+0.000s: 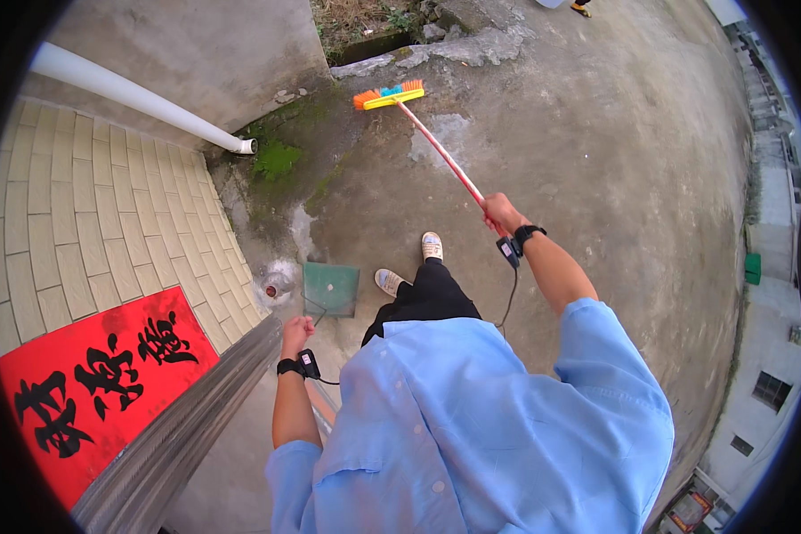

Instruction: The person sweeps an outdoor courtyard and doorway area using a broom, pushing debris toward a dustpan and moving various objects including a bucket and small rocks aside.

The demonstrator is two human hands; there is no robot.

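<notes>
My right hand [504, 214] is closed around the red-and-white pole of a broom [445, 157], held out ahead of me. At its far end is a yellow head with orange and blue bristles pointing away from me; whether they touch the ground I cannot tell. Low on the left, my left hand [297, 333] is closed on the thin handle of a green dustpan [332, 283]. The pan hangs or rests just left of my feet, with a few pale specks on it. Each wrist wears a black strap with a small cabled device.
A tiled wall [80, 196] with a red paper banner [107, 383] runs along my left. A white drainpipe [151, 96] ends above green moss [277, 158]. Broken concrete edging [458, 49] borders a soil patch ahead. Another person's foot [581, 10] shows at the top.
</notes>
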